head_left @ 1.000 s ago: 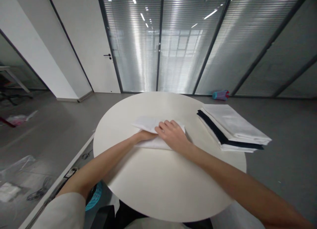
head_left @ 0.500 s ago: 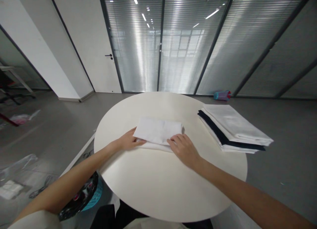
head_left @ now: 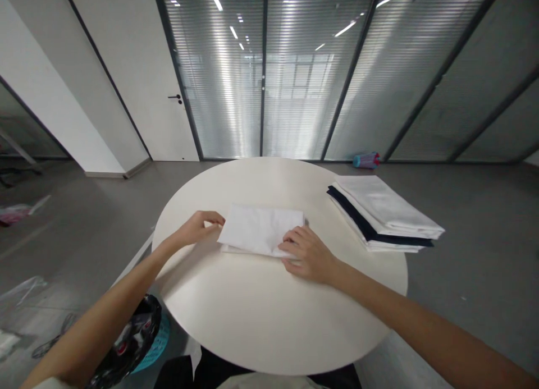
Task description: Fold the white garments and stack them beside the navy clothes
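A folded white cloth (head_left: 256,229) lies flat near the middle of the round white table, with its layers showing along the front edge. At its left edge is my left hand (head_left: 200,225), fingers bent and the thumb held apart from them; the fingertips are at or just beside the cloth, and nothing shows between them. My right hand (head_left: 309,254) grips the cloth's front right corner, with the fingers curled on top and the thumb at the front edge.
On the right of the round table (head_left: 269,316) sits a stack of folded white cloths (head_left: 387,206) with a dark navy layer (head_left: 370,226) in it. A blue basket (head_left: 155,344) lined with a black bag stands on the floor at lower left. A blue and red cylindrical item (head_left: 366,160) lies by the glass wall.
My left hand has drawn off the cloth's front left corner, up and to the left. The top layer now reaches nearer the front edge. My right thumb has spread to the front edge.
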The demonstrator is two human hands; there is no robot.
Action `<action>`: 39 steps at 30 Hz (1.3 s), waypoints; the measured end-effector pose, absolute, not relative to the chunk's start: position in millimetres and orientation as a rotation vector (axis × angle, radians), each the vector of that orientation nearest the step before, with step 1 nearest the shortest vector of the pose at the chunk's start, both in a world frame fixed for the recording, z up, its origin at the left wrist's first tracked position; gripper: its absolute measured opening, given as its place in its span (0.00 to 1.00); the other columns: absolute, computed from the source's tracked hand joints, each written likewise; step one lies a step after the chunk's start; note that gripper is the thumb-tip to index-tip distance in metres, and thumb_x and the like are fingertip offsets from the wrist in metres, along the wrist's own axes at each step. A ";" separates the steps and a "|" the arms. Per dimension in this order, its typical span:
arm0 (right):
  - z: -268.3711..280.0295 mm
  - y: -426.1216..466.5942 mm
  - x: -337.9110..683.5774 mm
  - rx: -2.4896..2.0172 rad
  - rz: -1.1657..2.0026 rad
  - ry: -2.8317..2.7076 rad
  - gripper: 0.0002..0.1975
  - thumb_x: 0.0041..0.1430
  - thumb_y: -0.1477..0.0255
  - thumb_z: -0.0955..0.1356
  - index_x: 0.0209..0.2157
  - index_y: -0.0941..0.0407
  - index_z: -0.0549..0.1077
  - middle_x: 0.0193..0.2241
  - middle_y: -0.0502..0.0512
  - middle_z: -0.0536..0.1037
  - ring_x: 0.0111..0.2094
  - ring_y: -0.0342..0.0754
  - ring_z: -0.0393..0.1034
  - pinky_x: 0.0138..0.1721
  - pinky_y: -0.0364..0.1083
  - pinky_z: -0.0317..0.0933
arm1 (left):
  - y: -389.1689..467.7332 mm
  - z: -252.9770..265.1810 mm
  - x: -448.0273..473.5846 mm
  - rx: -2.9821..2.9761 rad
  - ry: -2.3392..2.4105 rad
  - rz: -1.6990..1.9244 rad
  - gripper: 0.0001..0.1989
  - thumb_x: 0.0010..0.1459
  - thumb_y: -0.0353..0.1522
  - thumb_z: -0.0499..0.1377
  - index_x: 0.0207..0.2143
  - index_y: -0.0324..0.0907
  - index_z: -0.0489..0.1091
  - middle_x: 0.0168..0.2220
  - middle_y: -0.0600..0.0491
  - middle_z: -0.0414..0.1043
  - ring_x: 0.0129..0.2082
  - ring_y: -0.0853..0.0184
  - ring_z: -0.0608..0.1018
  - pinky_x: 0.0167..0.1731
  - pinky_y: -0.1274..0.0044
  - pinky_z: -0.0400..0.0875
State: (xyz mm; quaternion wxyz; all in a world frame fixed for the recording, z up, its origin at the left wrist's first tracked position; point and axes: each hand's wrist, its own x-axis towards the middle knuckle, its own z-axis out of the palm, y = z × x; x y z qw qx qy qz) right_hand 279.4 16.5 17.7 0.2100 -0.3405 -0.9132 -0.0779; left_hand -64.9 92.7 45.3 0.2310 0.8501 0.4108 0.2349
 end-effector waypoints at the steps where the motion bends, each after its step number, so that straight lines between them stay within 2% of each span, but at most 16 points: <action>1: 24.5 18.0 275.7 -1.042 -0.154 -2.482 0.11 0.66 0.66 0.65 0.41 0.56 0.76 0.40 0.59 0.75 0.43 0.52 0.65 0.48 0.53 0.57 | 93.4 54.6 -63.1 2.320 1.254 0.775 0.14 0.59 0.34 0.53 0.35 0.40 0.77 0.37 0.49 0.80 0.39 0.62 0.81 0.37 0.74 0.77; 3: 36.9 25.5 264.6 -1.228 -0.067 -2.356 0.16 0.70 0.64 0.60 0.46 0.56 0.75 0.46 0.60 0.76 0.49 0.53 0.67 0.52 0.54 0.57 | 96.1 66.2 -48.9 2.350 1.377 0.996 0.14 0.59 0.33 0.51 0.36 0.40 0.77 0.39 0.48 0.80 0.41 0.61 0.80 0.36 0.74 0.77; 5: 43.4 38.4 251.1 -1.361 -0.032 -2.298 0.22 0.73 0.62 0.56 0.55 0.57 0.72 0.56 0.63 0.72 0.58 0.54 0.64 0.58 0.55 0.55 | 99.1 65.6 -23.3 2.499 1.312 1.015 0.16 0.62 0.32 0.50 0.43 0.41 0.77 0.48 0.48 0.78 0.51 0.58 0.78 0.48 0.68 0.76; 7: 41.3 53.5 240.2 -1.430 -0.014 -2.353 0.27 0.73 0.58 0.54 0.63 0.59 0.65 0.64 0.65 0.64 0.66 0.56 0.55 0.63 0.57 0.50 | 101.1 52.4 4.1 2.672 1.252 0.851 0.19 0.64 0.31 0.49 0.52 0.41 0.74 0.57 0.47 0.73 0.62 0.56 0.69 0.61 0.61 0.64; 9: 32.4 67.0 236.1 -1.440 0.004 -2.469 0.32 0.72 0.55 0.54 0.67 0.60 0.59 0.68 0.65 0.58 0.69 0.58 0.49 0.67 0.59 0.44 | 101.4 31.2 23.2 2.774 1.276 0.665 0.24 0.65 0.31 0.49 0.61 0.40 0.67 0.64 0.45 0.64 0.68 0.53 0.60 0.66 0.55 0.53; 13: 12.8 82.4 246.7 -1.366 0.042 -2.619 0.36 0.71 0.50 0.52 0.70 0.58 0.53 0.70 0.62 0.51 0.71 0.57 0.43 0.69 0.58 0.40 | 98.6 -5.8 27.1 2.847 1.301 0.516 0.30 0.69 0.40 0.47 0.69 0.37 0.55 0.69 0.39 0.53 0.71 0.47 0.52 0.67 0.53 0.47; 20: 2.9 91.3 272.3 -1.533 0.084 -2.524 0.41 0.68 0.45 0.51 0.71 0.58 0.52 0.71 0.63 0.49 0.71 0.57 0.41 0.69 0.61 0.40 | 96.2 -10.5 18.7 2.839 1.311 0.461 0.33 0.70 0.45 0.46 0.70 0.38 0.51 0.71 0.39 0.46 0.71 0.46 0.47 0.68 0.54 0.43; 23: 6.9 92.8 276.1 -1.568 0.161 -2.498 0.39 0.70 0.47 0.49 0.70 0.59 0.53 0.70 0.63 0.50 0.71 0.56 0.42 0.69 0.61 0.39 | 95.2 -3.1 21.4 2.851 1.343 0.402 0.32 0.69 0.44 0.47 0.70 0.39 0.52 0.71 0.41 0.46 0.71 0.48 0.49 0.68 0.55 0.45; 25: 12.2 92.1 274.9 -1.576 0.183 -2.463 0.40 0.69 0.47 0.48 0.70 0.59 0.55 0.70 0.63 0.51 0.71 0.57 0.41 0.69 0.61 0.37 | 95.7 3.3 21.4 2.864 1.349 0.376 0.32 0.69 0.45 0.48 0.70 0.40 0.54 0.70 0.42 0.51 0.71 0.49 0.52 0.68 0.56 0.46; 28: 16.5 91.1 271.9 -1.567 0.201 -2.437 0.41 0.68 0.45 0.48 0.70 0.58 0.54 0.71 0.61 0.50 0.72 0.58 0.37 0.69 0.62 0.33 | 100.3 6.7 16.5 2.910 1.283 0.409 0.32 0.67 0.48 0.49 0.69 0.46 0.55 0.69 0.46 0.55 0.71 0.49 0.52 0.69 0.53 0.38; 30: 13.7 92.1 273.6 -1.556 0.259 -2.460 0.41 0.68 0.44 0.49 0.71 0.56 0.52 0.71 0.60 0.49 0.72 0.59 0.39 0.69 0.62 0.35 | 105.8 1.4 9.7 2.920 1.218 0.421 0.32 0.69 0.49 0.47 0.71 0.50 0.51 0.71 0.48 0.50 0.72 0.50 0.48 0.68 0.52 0.34; 32: 7.6 94.8 279.5 -1.525 0.318 -2.482 0.40 0.68 0.45 0.52 0.71 0.55 0.52 0.71 0.59 0.50 0.71 0.59 0.43 0.68 0.60 0.38 | 111.3 -6.8 1.0 2.907 1.152 0.374 0.31 0.70 0.47 0.45 0.72 0.50 0.46 0.72 0.49 0.43 0.72 0.51 0.46 0.68 0.53 0.35; 34: 1.3 99.0 287.9 -1.456 0.345 -2.475 0.36 0.70 0.48 0.53 0.70 0.54 0.54 0.70 0.58 0.53 0.70 0.56 0.47 0.68 0.58 0.43 | 113.8 -11.3 -7.8 2.897 1.102 0.342 0.31 0.71 0.46 0.43 0.72 0.50 0.43 0.73 0.49 0.41 0.72 0.52 0.47 0.68 0.54 0.36; 37: -0.5 105.5 298.8 -1.428 0.381 -2.370 0.29 0.73 0.59 0.52 0.66 0.56 0.62 0.66 0.59 0.64 0.66 0.52 0.57 0.65 0.54 0.50 | 105.7 -2.8 -14.3 2.952 1.008 0.451 0.30 0.71 0.46 0.44 0.72 0.52 0.45 0.72 0.49 0.46 0.72 0.51 0.48 0.68 0.52 0.36; 39: 5.8 107.0 301.9 -1.481 0.399 -2.299 0.26 0.73 0.63 0.53 0.61 0.58 0.69 0.60 0.60 0.71 0.61 0.53 0.64 0.62 0.53 0.54 | 91.2 9.6 -10.7 3.025 0.815 0.529 0.33 0.68 0.50 0.47 0.71 0.51 0.50 0.70 0.46 0.53 0.70 0.49 0.54 0.67 0.52 0.43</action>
